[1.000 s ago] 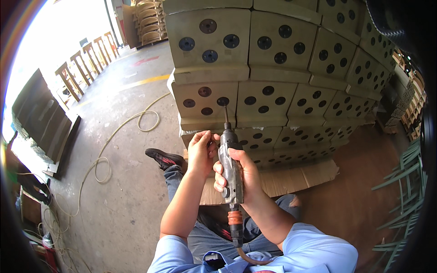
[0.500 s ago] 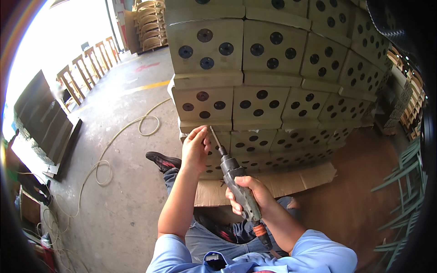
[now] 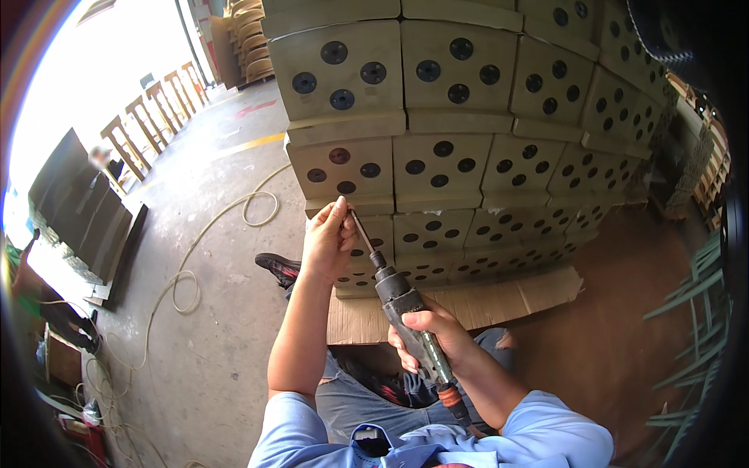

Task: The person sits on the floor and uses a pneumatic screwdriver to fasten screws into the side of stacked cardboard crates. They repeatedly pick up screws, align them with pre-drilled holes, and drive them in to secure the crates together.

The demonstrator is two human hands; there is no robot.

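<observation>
Watching from my end, I'd worry most about the fingertips: the thin bit (image 3: 361, 232) ends right by the left hand (image 3: 328, 238), so an early squeeze of the trigger, or a wobble of the wrist, could let it graze the skin. A small part, if one is pinched there, could also drop; the left fingers are bunched together and I can't tell whether they hold anything. The right hand (image 3: 427, 335) grips the power driver (image 3: 402, 292), which slants over the lap, pointing up and left, in front of the stacked tan boxes (image 3: 437, 101). It looks dark and scuffed, with a metallic grip and an orange ring (image 3: 449, 395) near its tail.
</observation>
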